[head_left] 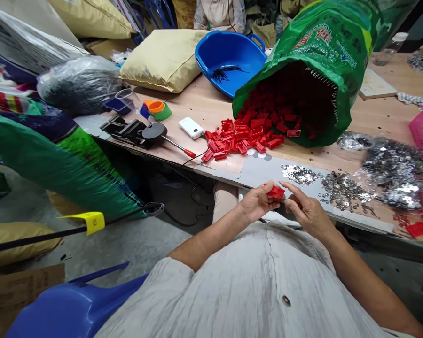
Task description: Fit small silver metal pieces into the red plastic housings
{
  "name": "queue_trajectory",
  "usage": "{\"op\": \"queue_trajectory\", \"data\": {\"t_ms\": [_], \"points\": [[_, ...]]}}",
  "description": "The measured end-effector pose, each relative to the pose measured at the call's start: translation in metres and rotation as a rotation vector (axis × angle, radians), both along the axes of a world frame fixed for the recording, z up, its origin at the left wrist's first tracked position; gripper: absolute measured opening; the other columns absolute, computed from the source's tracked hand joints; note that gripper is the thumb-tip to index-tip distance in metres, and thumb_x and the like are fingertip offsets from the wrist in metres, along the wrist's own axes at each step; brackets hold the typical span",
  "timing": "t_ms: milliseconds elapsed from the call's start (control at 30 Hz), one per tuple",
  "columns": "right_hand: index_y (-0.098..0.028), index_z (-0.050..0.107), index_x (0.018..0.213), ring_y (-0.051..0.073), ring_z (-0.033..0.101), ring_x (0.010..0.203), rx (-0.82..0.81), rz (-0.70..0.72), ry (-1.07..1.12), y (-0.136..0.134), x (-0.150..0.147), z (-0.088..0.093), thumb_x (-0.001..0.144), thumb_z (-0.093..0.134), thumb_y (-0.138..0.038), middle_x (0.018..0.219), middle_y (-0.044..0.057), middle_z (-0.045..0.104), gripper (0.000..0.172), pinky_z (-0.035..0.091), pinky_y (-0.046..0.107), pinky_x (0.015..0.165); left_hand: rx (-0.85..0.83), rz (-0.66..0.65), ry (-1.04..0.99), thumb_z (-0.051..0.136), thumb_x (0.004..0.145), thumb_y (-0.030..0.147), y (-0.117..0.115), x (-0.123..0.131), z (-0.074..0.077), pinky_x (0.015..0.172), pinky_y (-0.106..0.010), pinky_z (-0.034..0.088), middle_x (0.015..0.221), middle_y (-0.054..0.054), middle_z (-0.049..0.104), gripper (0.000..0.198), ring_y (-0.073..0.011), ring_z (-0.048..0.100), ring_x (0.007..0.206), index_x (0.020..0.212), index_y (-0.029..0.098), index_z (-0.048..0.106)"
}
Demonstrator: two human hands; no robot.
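My left hand [257, 202] is closed around a small red plastic part [275, 191], held just over my lap at the table's front edge. From the other side, my right hand [306, 209] comes up against the part, its thumb and fingers bent together. Whatever is between those fingertips is too small to make out. Behind my hands, a heap of similar red plastic parts [243, 136] spills from the mouth of a green woven sack [324, 47]. Small flat silvery metal pieces [299, 174] and darker metal pieces [347, 190] lie beyond my right hand.
On the left of the table stands a black bench tool [134, 134] with a red-tipped lever, beside a white power bank [191, 127]. Farther back are a blue basin [229, 56] and a stuffed beige sack [164, 58]. A bag of metal pieces [396, 171] lies right. A person sits opposite.
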State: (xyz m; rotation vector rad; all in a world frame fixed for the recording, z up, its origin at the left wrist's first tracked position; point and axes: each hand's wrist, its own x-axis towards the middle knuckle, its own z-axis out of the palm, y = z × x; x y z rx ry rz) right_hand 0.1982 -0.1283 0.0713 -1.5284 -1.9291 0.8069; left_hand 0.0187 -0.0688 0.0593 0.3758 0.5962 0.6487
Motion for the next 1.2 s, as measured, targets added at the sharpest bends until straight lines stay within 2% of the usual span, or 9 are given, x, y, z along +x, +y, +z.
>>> {"op": "queue_trajectory", "data": {"t_ms": [100, 233, 467, 600, 733, 933, 1067, 1200], "points": [[-0.027, 0.044, 0.145, 0.014, 0.061, 0.067, 0.019, -0.001, -0.028, 0.001, -0.003, 0.001, 0.1, 0.042, -0.042, 0.078, -0.002, 0.068, 0.047, 0.046, 0.026, 0.068, -0.106, 0.018, -0.029, 0.066, 0.086, 0.039, -0.002, 0.001, 0.003, 0.074, -0.027, 0.048, 0.082, -0.005, 0.07, 0.026, -0.0144, 0.065, 0.074, 0.086, 0.013, 0.066], [-0.028, 0.049, 0.141, 0.015, 0.063, 0.067, 0.041, -0.024, -0.053, 0.003, -0.005, 0.002, 0.1, 0.042, -0.042, 0.08, -0.001, 0.07, 0.044, 0.046, 0.026, 0.065, -0.162, 0.031, -0.024, 0.06, 0.091, 0.037, -0.003, 0.003, 0.007, 0.075, -0.028, 0.047, 0.081, -0.006, 0.071, 0.026, -0.0149, 0.065, 0.075, 0.085, 0.012, 0.067], [-0.029, 0.055, 0.136, 0.015, 0.062, 0.063, 0.061, -0.058, -0.035, 0.004, -0.004, -0.003, 0.099, 0.043, -0.041, 0.079, 0.0, 0.071, 0.041, 0.045, 0.026, 0.059, -0.185, 0.099, -0.045, 0.065, 0.088, 0.031, -0.006, 0.005, 0.003, 0.077, -0.03, 0.049, 0.083, -0.005, 0.07, 0.017, -0.0159, 0.067, 0.077, 0.087, 0.014, 0.064], [-0.029, 0.057, 0.134, 0.015, 0.063, 0.064, 0.063, -0.071, -0.017, 0.004, -0.003, -0.008, 0.099, 0.043, -0.042, 0.084, 0.001, 0.072, 0.04, 0.046, 0.026, 0.06, -0.184, 0.115, -0.057, 0.07, 0.085, 0.034, -0.008, 0.007, 0.0, 0.079, -0.029, 0.05, 0.084, -0.004, 0.069, 0.021, -0.0142, 0.066, 0.078, 0.089, 0.015, 0.064], [-0.027, 0.059, 0.13, 0.017, 0.067, 0.073, 0.076, -0.081, 0.0, 0.004, -0.003, -0.011, 0.099, 0.042, -0.042, 0.091, 0.002, 0.074, 0.038, 0.048, 0.027, 0.064, -0.192, 0.134, -0.06, 0.071, 0.084, 0.033, -0.01, 0.008, -0.001, 0.073, -0.024, 0.05, 0.086, -0.004, 0.068, 0.021, -0.012, 0.065, 0.078, 0.089, 0.014, 0.064], [-0.027, 0.059, 0.129, 0.018, 0.069, 0.085, 0.088, -0.076, -0.027, 0.005, -0.002, -0.005, 0.1, 0.042, -0.039, 0.103, 0.003, 0.074, 0.036, 0.05, 0.027, 0.069, -0.271, 0.164, -0.113, 0.07, 0.085, 0.019, -0.009, 0.009, 0.0, 0.062, -0.016, 0.048, 0.078, -0.003, 0.064, 0.011, -0.0087, 0.062, 0.071, 0.082, 0.011, 0.062], [-0.025, 0.062, 0.125, 0.018, 0.069, 0.08, 0.132, -0.064, -0.069, 0.007, 0.0, -0.005, 0.1, 0.043, -0.039, 0.099, 0.004, 0.075, 0.035, 0.049, 0.028, 0.069, -0.298, 0.164, -0.108, 0.07, 0.084, 0.017, -0.01, 0.01, 0.002, 0.06, -0.015, 0.048, 0.079, -0.004, 0.064, 0.01, -0.0086, 0.062, 0.071, 0.083, 0.01, 0.062], [-0.022, 0.066, 0.119, 0.018, 0.067, 0.075, 0.193, -0.098, -0.073, 0.008, 0.001, -0.015, 0.099, 0.044, -0.04, 0.092, 0.005, 0.074, 0.034, 0.047, 0.029, 0.069, -0.309, 0.181, -0.109, 0.067, 0.085, 0.014, -0.013, 0.011, 0.001, 0.058, -0.015, 0.047, 0.079, -0.004, 0.063, 0.01, -0.0083, 0.062, 0.07, 0.079, 0.01, 0.061]]}}
